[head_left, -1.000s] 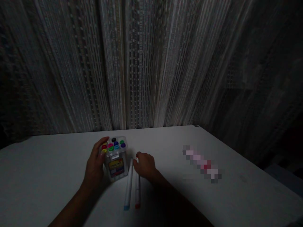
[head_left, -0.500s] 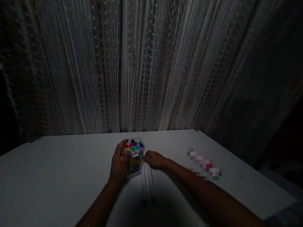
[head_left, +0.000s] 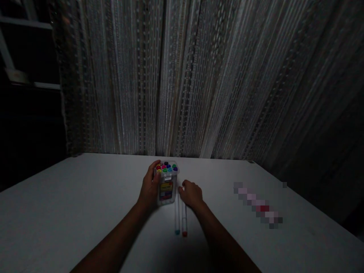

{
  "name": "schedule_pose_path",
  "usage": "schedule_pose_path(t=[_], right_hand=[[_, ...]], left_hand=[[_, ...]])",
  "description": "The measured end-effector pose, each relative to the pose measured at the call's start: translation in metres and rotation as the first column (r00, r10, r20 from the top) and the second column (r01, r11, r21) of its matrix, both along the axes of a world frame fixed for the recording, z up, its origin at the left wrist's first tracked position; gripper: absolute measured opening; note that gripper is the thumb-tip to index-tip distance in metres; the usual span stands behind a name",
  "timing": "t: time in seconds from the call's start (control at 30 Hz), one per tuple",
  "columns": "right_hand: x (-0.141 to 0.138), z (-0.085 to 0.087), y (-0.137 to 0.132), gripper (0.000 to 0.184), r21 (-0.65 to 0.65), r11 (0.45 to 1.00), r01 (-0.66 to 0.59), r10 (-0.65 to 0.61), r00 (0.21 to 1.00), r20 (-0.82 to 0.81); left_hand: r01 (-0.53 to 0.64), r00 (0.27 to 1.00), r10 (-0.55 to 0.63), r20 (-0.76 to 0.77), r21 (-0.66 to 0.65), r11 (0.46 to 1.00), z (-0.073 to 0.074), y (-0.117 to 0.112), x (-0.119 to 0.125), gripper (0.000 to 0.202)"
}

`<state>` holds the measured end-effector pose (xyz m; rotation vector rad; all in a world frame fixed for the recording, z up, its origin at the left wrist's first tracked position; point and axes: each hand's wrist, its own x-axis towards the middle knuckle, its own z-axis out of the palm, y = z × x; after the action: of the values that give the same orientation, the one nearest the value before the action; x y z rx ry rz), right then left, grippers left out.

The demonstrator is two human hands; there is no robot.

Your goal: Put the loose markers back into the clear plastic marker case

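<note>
My left hand (head_left: 149,185) is wrapped round the left side of a clear plastic case (head_left: 167,191) and keeps it upright on the white table. Colourful marker caps (head_left: 165,170) show at its top, and a printed label faces me. To the right of the case lie two white markers, side by side and pointing towards me: one with a teal end (head_left: 177,223) and one with an orange end (head_left: 184,225). My right hand (head_left: 192,194) rests over their far ends with its fingers curled in. Whether a marker is pinched there is hidden.
A blurred-out pinkish, elongated thing (head_left: 256,204) lies on the table (head_left: 99,197) to the right. A patterned string curtain (head_left: 170,83) hangs behind the table's far edge. At the left is a dark area with pale frame bars (head_left: 28,24). The light is dim.
The view has swung left, so everything sits further right and the pale frame bars appear. My left hand still grips the case; my right hand stays by the two markers, its wrist angled differently.
</note>
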<state>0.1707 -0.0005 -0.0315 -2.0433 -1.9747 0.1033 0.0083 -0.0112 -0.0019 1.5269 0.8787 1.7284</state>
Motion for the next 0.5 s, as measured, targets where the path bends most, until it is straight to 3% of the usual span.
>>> schedule_pose_path(t=[0.4,0.5], right_hand=[[0.0067,-0.0066,-0.0025,0.033,0.002,0.999,-0.043,0.043,0.996,-0.079],[0.0058,0.0006,0.0017,0.036,-0.039,0.999,-0.028,0.026,0.997,-0.071]], left_hand=[[-0.033,0.999,0.031,0.034,0.069,0.997,-0.0006,-0.0005,0.0045,0.057],[-0.023,0.999,0.021,0.031,0.054,0.998,-0.0005,0.0006,0.004,0.057]])
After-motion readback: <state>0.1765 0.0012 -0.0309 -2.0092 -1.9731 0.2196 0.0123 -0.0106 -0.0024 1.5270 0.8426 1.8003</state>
